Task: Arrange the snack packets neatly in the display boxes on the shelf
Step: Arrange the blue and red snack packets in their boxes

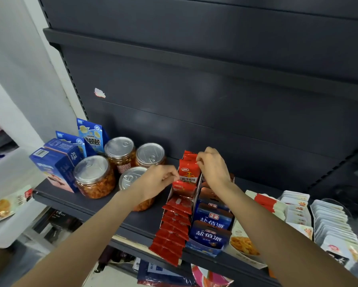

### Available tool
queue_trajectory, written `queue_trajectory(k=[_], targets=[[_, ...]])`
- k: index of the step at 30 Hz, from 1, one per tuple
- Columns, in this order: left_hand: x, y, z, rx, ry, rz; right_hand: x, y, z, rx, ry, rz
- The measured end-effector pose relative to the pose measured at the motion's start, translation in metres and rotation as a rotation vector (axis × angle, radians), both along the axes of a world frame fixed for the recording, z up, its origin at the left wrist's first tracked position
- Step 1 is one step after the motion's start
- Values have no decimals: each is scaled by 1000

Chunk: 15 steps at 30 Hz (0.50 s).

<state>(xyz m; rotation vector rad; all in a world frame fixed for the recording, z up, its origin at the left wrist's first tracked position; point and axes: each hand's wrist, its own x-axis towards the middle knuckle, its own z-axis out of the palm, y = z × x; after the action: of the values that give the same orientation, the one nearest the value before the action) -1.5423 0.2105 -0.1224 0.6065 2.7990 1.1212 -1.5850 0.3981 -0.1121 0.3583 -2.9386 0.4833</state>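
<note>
A narrow display box (196,195) on the dark shelf (140,222) holds a row of red snack packets (175,226) lying flat toward the front. At the back of the box, several red packets (188,175) stand upright. My left hand (155,181) pinches the left edge of the front upright packet. My right hand (212,166) pinches its top right corner. Right beside it, a second box holds blue packets (212,224) standing in a row.
Several clear jars with silver lids (94,177) stand left of the boxes, with blue cartons (58,166) behind them. White packets (333,222) fill boxes at the right. A dark back panel rises behind the shelf, and a lower shelf holds more goods.
</note>
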Motion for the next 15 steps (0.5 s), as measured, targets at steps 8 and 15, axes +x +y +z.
queue_trajectory(k=[8,15], targets=[[-5,-1,13,147,63,104,1,8,15,-194,-90,20],[-10,11,37,258,46,106,23,15,51,-185,-265,224]])
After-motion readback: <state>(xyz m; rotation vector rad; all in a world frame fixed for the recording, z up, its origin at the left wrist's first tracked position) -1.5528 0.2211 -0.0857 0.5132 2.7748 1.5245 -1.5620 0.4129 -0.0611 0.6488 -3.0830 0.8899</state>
